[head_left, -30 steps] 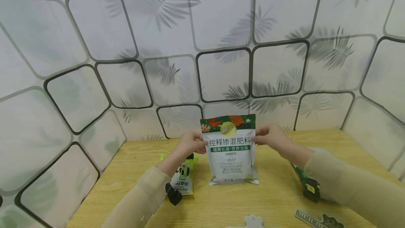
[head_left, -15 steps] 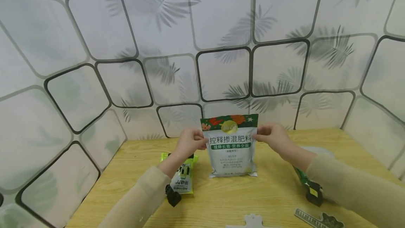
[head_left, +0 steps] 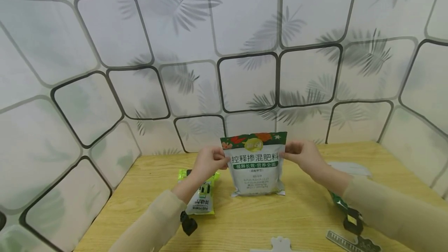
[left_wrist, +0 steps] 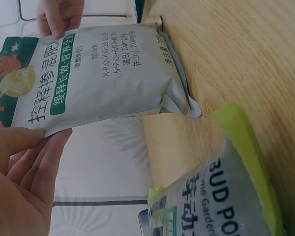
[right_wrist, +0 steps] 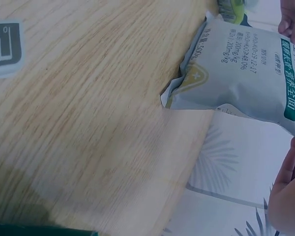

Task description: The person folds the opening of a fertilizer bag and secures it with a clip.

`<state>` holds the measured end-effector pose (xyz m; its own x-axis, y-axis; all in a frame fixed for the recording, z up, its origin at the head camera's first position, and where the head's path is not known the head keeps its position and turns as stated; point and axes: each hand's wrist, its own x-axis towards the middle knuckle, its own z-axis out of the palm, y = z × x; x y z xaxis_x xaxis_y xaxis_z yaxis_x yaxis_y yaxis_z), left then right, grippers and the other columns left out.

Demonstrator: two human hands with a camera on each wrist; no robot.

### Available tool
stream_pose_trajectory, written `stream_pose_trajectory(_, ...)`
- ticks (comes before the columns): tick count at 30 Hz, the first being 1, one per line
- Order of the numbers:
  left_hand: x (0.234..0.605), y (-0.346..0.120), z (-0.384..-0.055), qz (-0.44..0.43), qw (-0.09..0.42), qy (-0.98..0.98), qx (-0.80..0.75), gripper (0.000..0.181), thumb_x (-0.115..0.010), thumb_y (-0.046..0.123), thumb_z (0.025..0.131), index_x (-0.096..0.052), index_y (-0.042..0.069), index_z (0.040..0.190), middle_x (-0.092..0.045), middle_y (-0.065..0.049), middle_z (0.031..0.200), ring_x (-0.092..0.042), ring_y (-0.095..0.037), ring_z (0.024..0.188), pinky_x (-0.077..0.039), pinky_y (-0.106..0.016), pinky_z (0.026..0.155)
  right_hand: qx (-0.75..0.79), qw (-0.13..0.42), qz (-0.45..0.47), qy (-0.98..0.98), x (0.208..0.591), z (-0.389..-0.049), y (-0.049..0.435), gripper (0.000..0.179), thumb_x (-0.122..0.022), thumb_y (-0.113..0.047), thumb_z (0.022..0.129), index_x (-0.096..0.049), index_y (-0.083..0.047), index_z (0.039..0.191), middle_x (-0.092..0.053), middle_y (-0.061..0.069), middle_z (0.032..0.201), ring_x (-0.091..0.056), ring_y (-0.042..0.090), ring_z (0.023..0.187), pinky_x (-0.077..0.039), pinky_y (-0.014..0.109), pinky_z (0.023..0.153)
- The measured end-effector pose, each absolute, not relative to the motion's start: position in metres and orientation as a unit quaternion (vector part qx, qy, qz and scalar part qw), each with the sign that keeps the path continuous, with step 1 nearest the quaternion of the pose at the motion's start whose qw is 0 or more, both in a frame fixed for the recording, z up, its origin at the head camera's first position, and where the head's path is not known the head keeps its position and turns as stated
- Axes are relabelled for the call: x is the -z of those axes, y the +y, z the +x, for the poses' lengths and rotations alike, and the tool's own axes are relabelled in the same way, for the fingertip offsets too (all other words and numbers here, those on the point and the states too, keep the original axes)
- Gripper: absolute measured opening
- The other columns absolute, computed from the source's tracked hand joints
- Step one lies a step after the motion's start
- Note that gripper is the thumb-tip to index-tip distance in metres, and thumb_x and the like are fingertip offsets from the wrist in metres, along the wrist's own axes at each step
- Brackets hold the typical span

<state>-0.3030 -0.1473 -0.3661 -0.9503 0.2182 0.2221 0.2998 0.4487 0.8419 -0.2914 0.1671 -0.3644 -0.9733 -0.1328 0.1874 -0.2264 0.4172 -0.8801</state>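
A white fertilizer bag with a green, flower-printed top band stands upright at the middle of the wooden table. My left hand pinches its left edge between thumb and fingers, a little below the band. On the opposite edge my right hand pinches it at about the same height. The left wrist view shows the bag's printed front with a hand on each side. In the right wrist view the bag's lower corner appears close to the table, and only part of my right hand shows.
A lime-green and grey packet lies left of the bag, partly behind my left forearm. Under my right forearm is a green and white packet. A ruler-like piece and a white notched piece lie at the front. A patterned wall covering rises behind.
The bag's bottom edge sits slightly farther back than a second ago. Its top has dipped a little since half a second ago. Both hands have kept hold of the side edges.
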Motion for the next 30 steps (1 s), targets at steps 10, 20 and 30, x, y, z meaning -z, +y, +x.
stream_pose_trajectory(10, 0.3631, -0.1478, -0.2985, -0.141, 0.013, -0.844, 0.518, 0.015, -0.073, -0.001, 0.097, -0.063, -0.001, 0.086, -0.081, -0.023, 0.093, -0.079, -0.033, 0.082, -0.069, -0.037, 0.078, -0.529, 0.040, 0.139, -0.836, 0.3699, -0.2905, 0.1672, 0.029, -0.075, -0.009, 0.099, -0.071, 0.008, 0.123, -0.079, 0.017, 0.115, -0.070, 0.005, 0.096, -0.062, 0.040, 0.098)
stream_pose_trajectory(20, 0.3596, -0.1507, -0.3003, -0.143, -0.005, -0.853, 0.502, 0.015, -0.073, 0.002, 0.098, -0.063, 0.000, 0.088, -0.080, -0.022, 0.094, -0.079, -0.033, 0.081, -0.069, -0.034, 0.074, -0.547, 0.023, 0.156, -0.822, 0.3703, -0.2899, 0.1673, 0.036, -0.073, -0.008, 0.100, -0.066, 0.009, 0.132, -0.077, 0.017, 0.120, -0.070, 0.004, 0.099, -0.061, 0.040, 0.100)
stream_pose_trajectory(30, 0.3576, -0.1523, -0.3002, -0.144, -0.014, -0.855, 0.498, 0.014, -0.073, 0.005, 0.099, -0.064, 0.002, 0.089, -0.081, -0.019, 0.094, -0.079, -0.026, 0.077, -0.068, -0.034, 0.074, -0.563, 0.011, 0.153, -0.812, 0.3692, -0.2890, 0.1686, 0.040, -0.073, -0.013, 0.102, -0.065, 0.008, 0.135, -0.078, 0.013, 0.123, -0.069, -0.001, 0.099, -0.059, 0.042, 0.104)
